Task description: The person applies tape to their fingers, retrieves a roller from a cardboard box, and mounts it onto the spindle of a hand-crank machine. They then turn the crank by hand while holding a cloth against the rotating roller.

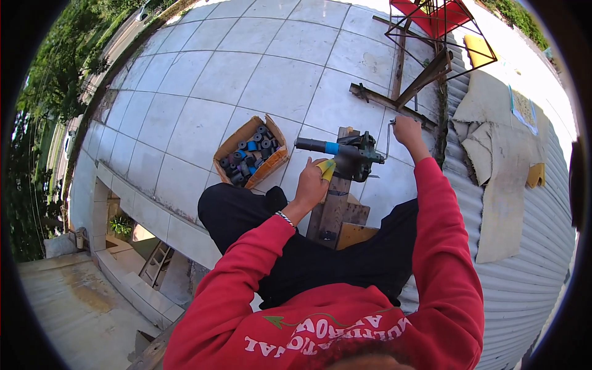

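Observation:
A dark hand-cranked machine [365, 148] sits on a wooden board between my knees. From its left side a dark cylinder with a bright blue band [332, 148] sticks out. My left hand [310, 186] is closed on a piece of yellow-green cloth or sponge [327, 169], just below the cylinder; whether it touches the machine I cannot tell. On the machine's right, my right hand [407, 131] is wrapped round the handle end of a thin metal crank [388, 140]. An open cardboard box [275, 161] to the left holds several short dark rolls, some blue.
Wooden blocks [356, 214] lie beside the board [333, 206]. Rusty metal bars [394, 102] and a frame with a red seat [441, 18] stand ahead to the right. Corrugated roofing [456, 203] with worn grey sheets [502, 197] runs along the right. At the left, the tiled surface drops off at an edge.

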`<action>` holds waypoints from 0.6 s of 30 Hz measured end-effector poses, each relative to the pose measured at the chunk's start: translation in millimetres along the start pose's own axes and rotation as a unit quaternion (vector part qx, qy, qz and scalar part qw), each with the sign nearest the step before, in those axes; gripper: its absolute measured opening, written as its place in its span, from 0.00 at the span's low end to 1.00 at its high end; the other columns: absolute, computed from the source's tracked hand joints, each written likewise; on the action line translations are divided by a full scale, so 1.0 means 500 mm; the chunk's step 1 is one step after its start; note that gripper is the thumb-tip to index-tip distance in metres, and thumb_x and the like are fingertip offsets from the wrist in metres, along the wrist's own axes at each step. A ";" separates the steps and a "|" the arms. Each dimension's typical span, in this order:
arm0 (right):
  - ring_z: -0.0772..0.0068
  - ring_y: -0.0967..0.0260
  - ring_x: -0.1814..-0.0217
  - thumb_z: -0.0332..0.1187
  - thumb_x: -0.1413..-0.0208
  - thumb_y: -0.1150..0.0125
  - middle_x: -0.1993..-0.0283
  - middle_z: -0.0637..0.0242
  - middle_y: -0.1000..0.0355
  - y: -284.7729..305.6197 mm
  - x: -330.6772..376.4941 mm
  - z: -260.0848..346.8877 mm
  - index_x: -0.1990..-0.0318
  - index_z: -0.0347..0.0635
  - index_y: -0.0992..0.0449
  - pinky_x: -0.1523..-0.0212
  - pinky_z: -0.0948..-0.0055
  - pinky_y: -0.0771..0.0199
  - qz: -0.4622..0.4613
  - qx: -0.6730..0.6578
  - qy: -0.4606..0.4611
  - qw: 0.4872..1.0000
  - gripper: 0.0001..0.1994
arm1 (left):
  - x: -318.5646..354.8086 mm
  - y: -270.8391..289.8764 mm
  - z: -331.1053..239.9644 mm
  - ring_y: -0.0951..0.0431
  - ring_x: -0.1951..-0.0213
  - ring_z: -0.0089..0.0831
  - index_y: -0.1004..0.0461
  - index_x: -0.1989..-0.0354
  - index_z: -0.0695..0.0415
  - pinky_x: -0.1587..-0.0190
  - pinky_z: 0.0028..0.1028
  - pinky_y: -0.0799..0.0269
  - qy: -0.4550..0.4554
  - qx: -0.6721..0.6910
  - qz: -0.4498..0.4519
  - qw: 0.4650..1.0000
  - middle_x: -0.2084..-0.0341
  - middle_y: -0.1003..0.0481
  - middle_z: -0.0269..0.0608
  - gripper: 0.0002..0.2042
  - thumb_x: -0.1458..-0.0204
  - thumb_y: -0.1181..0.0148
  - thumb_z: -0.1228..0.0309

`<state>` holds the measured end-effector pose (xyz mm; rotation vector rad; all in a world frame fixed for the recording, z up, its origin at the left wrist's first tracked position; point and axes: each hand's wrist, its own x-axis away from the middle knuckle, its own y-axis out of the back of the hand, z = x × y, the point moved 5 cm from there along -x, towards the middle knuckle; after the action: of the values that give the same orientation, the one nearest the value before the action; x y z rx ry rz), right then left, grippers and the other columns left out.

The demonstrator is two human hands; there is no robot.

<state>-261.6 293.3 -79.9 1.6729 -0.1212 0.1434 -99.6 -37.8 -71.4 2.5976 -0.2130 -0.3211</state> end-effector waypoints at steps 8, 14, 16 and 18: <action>0.52 0.22 0.53 0.34 0.38 0.44 0.61 0.59 0.20 0.213 0.163 0.009 0.63 0.43 0.24 0.54 0.45 0.31 -0.141 -0.018 0.014 0.990 0.06 | 0.003 -0.003 0.002 0.21 0.49 0.56 0.19 0.53 0.67 0.24 0.54 0.45 0.002 -0.007 0.000 1.000 0.50 0.20 0.57 0.18 0.54 0.45 0.84; 0.50 0.24 0.53 0.35 0.38 0.40 0.62 0.57 0.22 0.283 0.323 0.041 0.63 0.43 0.26 0.56 0.49 0.35 -0.114 -0.059 0.028 0.991 0.07 | 0.002 -0.007 0.011 0.20 0.49 0.57 0.18 0.52 0.65 0.25 0.54 0.43 0.000 -0.014 -0.007 1.000 0.51 0.19 0.57 0.18 0.52 0.44 0.83; 0.50 0.24 0.54 0.34 0.38 0.40 0.64 0.56 0.23 0.283 0.371 0.052 0.63 0.42 0.27 0.57 0.50 0.36 -0.088 -0.077 0.022 0.993 0.06 | 0.003 -0.006 0.010 0.19 0.50 0.57 0.18 0.51 0.65 0.26 0.54 0.41 0.002 -0.017 -0.011 1.000 0.52 0.18 0.57 0.17 0.50 0.43 0.83; 0.50 0.24 0.57 0.34 0.39 0.41 0.66 0.57 0.23 0.276 0.416 0.066 0.65 0.42 0.26 0.58 0.51 0.36 -0.083 -0.085 0.041 0.992 0.06 | 0.003 -0.006 0.006 0.19 0.50 0.57 0.18 0.51 0.65 0.26 0.53 0.42 -0.005 -0.019 -0.004 1.000 0.52 0.18 0.57 0.18 0.50 0.44 0.83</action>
<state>-78.5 247.0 86.7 1.4968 0.0663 0.0730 -98.7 -37.1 -75.6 2.5599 -0.1968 -0.3368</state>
